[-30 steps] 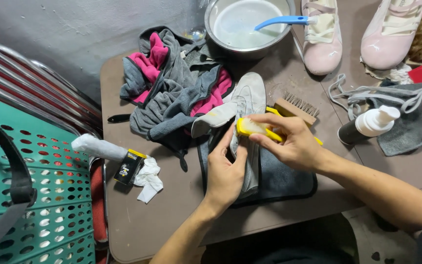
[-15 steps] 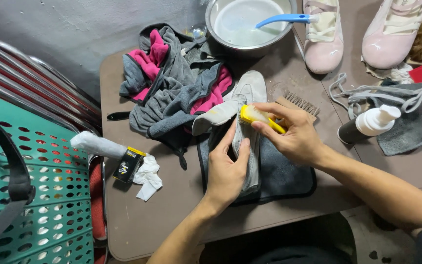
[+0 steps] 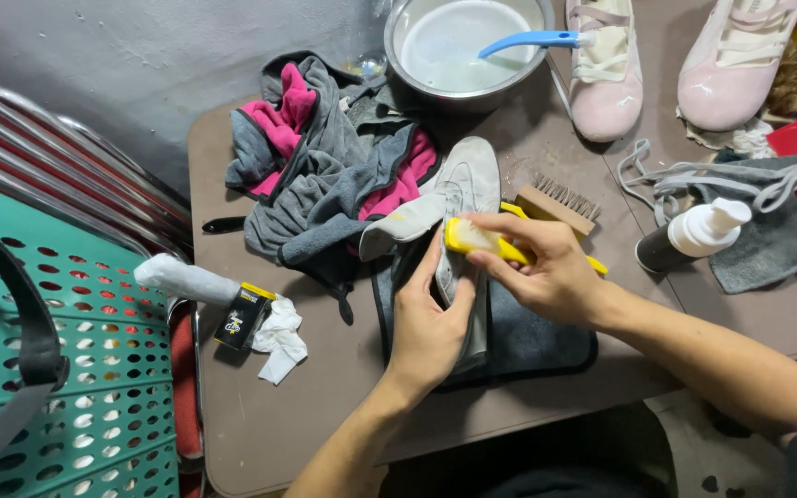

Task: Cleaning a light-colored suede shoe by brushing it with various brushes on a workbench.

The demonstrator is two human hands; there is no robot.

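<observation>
A left hand [image 3: 428, 327] grips a pale grey sneaker [image 3: 458, 221] lying on a dark cloth [image 3: 528, 337] at centre frame, while the right hand [image 3: 546, 272] clasps a yellow brush [image 3: 472, 238] against its upper. Beyond lie a wooden brush [image 3: 557, 205], grey-and-pink rags [image 3: 334, 171], then a metal basin [image 3: 468, 51] and two pink shoes [image 3: 606, 69] along the top edge.

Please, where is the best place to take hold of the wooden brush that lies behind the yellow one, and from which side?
Probably grip the wooden brush by the long sides of its flat wooden block, coming from above. It lies with its bristles toward the far table edge, so the block is exposed, though the right hand and yellow brush crowd its near side.
</observation>
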